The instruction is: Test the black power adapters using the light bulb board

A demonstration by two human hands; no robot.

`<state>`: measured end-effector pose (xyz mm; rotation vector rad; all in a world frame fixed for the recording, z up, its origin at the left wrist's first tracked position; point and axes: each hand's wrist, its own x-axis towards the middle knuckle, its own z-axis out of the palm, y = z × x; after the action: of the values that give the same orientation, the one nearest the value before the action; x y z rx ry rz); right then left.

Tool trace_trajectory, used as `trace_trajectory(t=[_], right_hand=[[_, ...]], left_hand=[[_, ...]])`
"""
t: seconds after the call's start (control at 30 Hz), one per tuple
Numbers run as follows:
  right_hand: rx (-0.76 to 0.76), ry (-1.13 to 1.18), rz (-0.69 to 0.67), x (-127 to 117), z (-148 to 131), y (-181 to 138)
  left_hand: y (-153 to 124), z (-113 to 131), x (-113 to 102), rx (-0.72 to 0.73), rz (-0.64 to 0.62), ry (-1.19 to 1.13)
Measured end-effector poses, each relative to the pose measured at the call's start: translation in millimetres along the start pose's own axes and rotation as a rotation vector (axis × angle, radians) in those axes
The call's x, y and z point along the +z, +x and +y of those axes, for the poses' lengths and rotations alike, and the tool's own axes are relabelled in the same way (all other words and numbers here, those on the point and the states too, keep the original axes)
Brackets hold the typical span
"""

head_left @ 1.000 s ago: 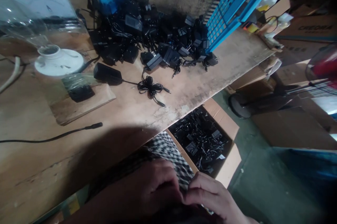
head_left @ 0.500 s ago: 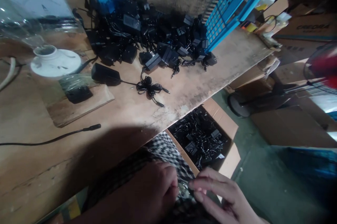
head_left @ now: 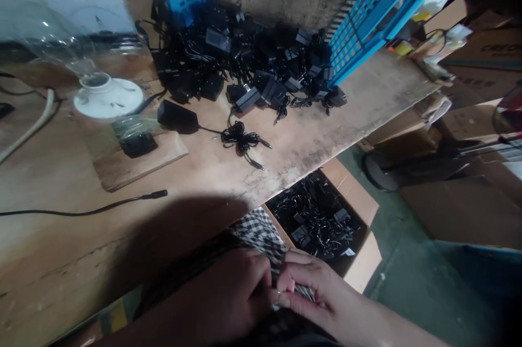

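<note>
My left hand (head_left: 248, 282) is closed in a pinch above the checked cloth (head_left: 259, 227) on my lap. My right hand (head_left: 312, 287) meets it, thumb and forefinger pressed together. Between the fingertips shows a speck of a small shiny, yellowish thing (head_left: 279, 293), too covered to name. On the bench ahead, a black power adapter (head_left: 177, 117) lies with its cord (head_left: 240, 137) tied in a bundle. A loose black cable (head_left: 101, 208) with a connector end lies nearer on the left.
Many black adapters (head_left: 261, 59) are heaped by blue plastic baskets (head_left: 362, 26). An open carton (head_left: 322, 216) of adapters stands below the bench edge. A white lamp socket (head_left: 108, 99) with a glass bulb and a meter (head_left: 85, 15) are at left; a fan base (head_left: 379, 170) is on the floor.
My right hand has come in to my left, its fingers closing to a pinch. The small clear, shiny thing between them is now mostly covered. The view has shifted slightly left.
</note>
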<state>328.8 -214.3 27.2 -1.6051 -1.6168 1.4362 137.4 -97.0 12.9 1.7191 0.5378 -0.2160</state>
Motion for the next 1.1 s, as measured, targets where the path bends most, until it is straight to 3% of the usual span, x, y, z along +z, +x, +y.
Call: trace_trajectory(t=[0.23, 0.33, 0.4, 0.47, 0.57, 0.63, 0.77, 0.83, 1.0, 1.1], right_hand=[[0.077, 0.081, 0.037, 5, 7, -14], [0.177, 0.238, 0.078, 8, 19, -23], [0.245, 0.452, 0.062, 4, 26, -27], [0.302, 0.687, 0.099, -2, 33, -30], [0.408, 0.861, 0.236, -11, 42, -33], [0.46, 0.854, 0.241, -12, 45, -36], [0.464, 0.734, 0.138, -8, 43, -37], [0.439, 0.675, 0.039, -4, 43, -36], [0.427, 0.639, -0.088, -1, 52, -41], [0.471, 0.602, -0.162, -3, 57, -52]], left_hand=[[14, -14, -12, -0.065, -0.186, -0.269], [10, -7, -20, -0.07, -0.126, -0.249], [2, 2, -21, 0.052, 0.012, -0.149], [-6, 10, -19, 0.229, 0.074, -0.032], [-14, 14, -20, 0.353, -0.092, 0.122], [-17, 11, -23, 0.31, -0.122, 0.135], [-23, -2, -25, 0.111, 0.097, -0.004], [-24, -6, -20, 0.059, 0.145, -0.062], [-17, -2, -8, 0.067, -0.074, -0.194], [-21, -5, -9, -0.013, -0.011, -0.204]])
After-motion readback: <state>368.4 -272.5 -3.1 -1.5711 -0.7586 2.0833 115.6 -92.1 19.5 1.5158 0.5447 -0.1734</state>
